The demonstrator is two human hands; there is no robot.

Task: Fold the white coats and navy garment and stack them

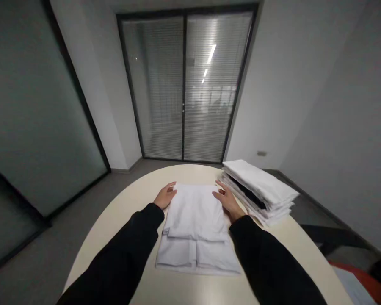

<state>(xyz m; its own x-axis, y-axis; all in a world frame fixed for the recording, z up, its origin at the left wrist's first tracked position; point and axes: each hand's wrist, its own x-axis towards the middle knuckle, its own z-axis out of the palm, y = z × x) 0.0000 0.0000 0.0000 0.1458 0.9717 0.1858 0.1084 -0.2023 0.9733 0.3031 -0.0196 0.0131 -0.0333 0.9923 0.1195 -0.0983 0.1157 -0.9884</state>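
A folded white cloth (195, 216), perhaps a garment, lies flat on the table in front of me. Its upper layer is doubled over a wider lower part, which shows a seam or slit down its middle near the bottom edge. At the far left corner, my left hand (166, 195) is closed on the cloth's edge, thumb uppermost. My right hand (227, 199) grips the far right corner in a similar way, its index finger reaching past the edge. Some of the fingertips are hidden.
Right of my right hand, a stack of folded white cloths (257, 186) with a black piece among them stands near the edge of the round, cream table (114, 245). A red and white item (358, 279) sits low at the right. Beyond are glazed doors (184, 84) with blinds.
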